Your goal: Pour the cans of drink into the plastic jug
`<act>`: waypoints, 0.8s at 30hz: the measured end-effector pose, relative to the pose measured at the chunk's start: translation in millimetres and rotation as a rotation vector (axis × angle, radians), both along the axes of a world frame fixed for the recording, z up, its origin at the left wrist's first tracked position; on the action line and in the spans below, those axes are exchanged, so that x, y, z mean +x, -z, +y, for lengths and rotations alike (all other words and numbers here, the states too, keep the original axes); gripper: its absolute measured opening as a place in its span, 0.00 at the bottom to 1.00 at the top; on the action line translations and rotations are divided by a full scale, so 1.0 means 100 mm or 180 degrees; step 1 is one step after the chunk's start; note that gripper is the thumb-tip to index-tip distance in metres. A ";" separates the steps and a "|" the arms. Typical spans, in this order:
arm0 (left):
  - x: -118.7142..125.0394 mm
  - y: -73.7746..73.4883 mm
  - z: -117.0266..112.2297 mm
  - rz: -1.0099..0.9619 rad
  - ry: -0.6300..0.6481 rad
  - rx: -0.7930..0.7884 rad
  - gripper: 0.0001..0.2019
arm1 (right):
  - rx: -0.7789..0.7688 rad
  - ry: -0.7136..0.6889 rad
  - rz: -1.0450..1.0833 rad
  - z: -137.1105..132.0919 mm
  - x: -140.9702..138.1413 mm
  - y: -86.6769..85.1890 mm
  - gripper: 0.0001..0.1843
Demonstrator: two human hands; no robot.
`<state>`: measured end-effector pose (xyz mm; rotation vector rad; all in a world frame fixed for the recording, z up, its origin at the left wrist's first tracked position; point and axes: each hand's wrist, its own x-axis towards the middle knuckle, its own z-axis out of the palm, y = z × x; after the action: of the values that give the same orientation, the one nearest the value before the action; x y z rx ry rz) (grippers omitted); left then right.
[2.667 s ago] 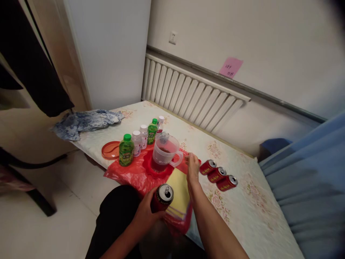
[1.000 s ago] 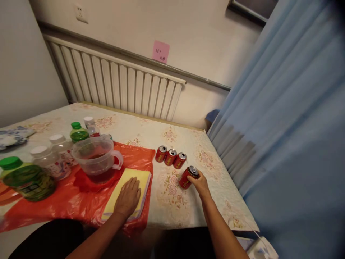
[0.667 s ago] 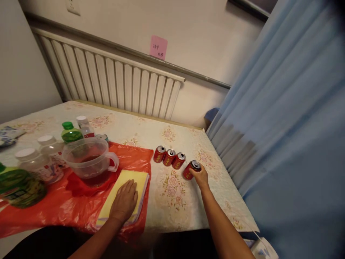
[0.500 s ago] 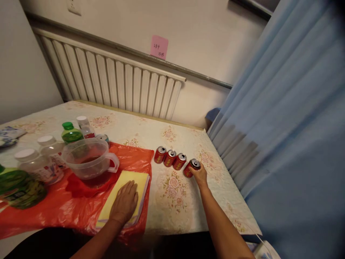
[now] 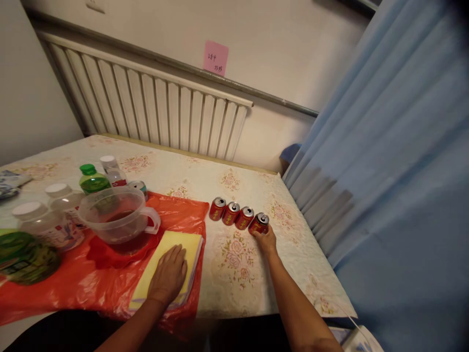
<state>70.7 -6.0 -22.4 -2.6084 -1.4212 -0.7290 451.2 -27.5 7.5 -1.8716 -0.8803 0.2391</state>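
My right hand (image 5: 266, 239) has its fingers round the lower part of a red drink can (image 5: 258, 226), the rightmost in a row. It stands upright against or very close to another red can (image 5: 244, 221). Further left in the row are a red can (image 5: 231, 216) and the leftmost red can (image 5: 217, 211); the tops that show have opened mouths. My left hand (image 5: 168, 275) lies flat, fingers stretched out, on a folded yellow cloth (image 5: 161, 254). Under the cloth spreads a red plastic sheet (image 5: 183, 210).
A clear plastic jug (image 5: 117, 220) with dark liquid sits in a red dish (image 5: 106, 256). Around it are white-capped jars (image 5: 47, 230), a green-capped bottle (image 5: 93, 181), a tilted green bottle (image 5: 27, 259) and a small can (image 5: 138, 187). A blue curtain (image 5: 384, 171) hangs at right, a radiator (image 5: 157, 98) behind.
The rightmost can has shifted left and slightly back, closing the gap to the row. My right hand moved with it and sits lower on the can. My left hand stays put.
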 end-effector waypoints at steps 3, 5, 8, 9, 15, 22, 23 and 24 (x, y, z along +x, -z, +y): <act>0.00 0.00 0.00 0.0067 0.0007 0.0016 0.18 | -0.0019 -0.0037 0.0073 -0.06 0.00 0.12 0.30; 0.00 0.00 0.00 0.0073 0.0006 0.0014 0.18 | 0.0008 -0.0002 0.0083 -0.07 0.00 0.19 0.30; 0.01 -0.01 0.00 0.0047 -0.0003 0.0004 0.18 | 0.0044 0.0056 0.0074 -0.06 0.01 0.26 0.33; 0.01 -0.01 0.00 0.0038 -0.0002 -0.0001 0.18 | 0.0050 0.0071 0.0066 -0.05 0.01 0.27 0.34; 0.01 -0.01 0.00 -0.0032 0.0022 -0.0043 0.18 | 0.0062 0.0039 0.0036 -0.05 0.03 0.31 0.34; 0.01 -0.02 0.00 -0.0076 0.0018 -0.0067 0.18 | 0.0071 -0.0031 0.0023 -0.03 0.06 0.35 0.35; 0.01 -0.02 -0.01 -0.0074 0.0018 -0.0070 0.18 | 0.0078 -0.0038 0.0012 -0.03 0.07 0.36 0.35; 0.01 -0.02 -0.01 -0.0065 0.0019 -0.0071 0.18 | 0.0086 -0.0046 0.0000 -0.03 0.07 0.37 0.35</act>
<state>71.8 -6.7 -20.6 -2.6303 -1.4359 -0.7472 458.2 -30.7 -29.3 -1.8407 -0.8931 0.2349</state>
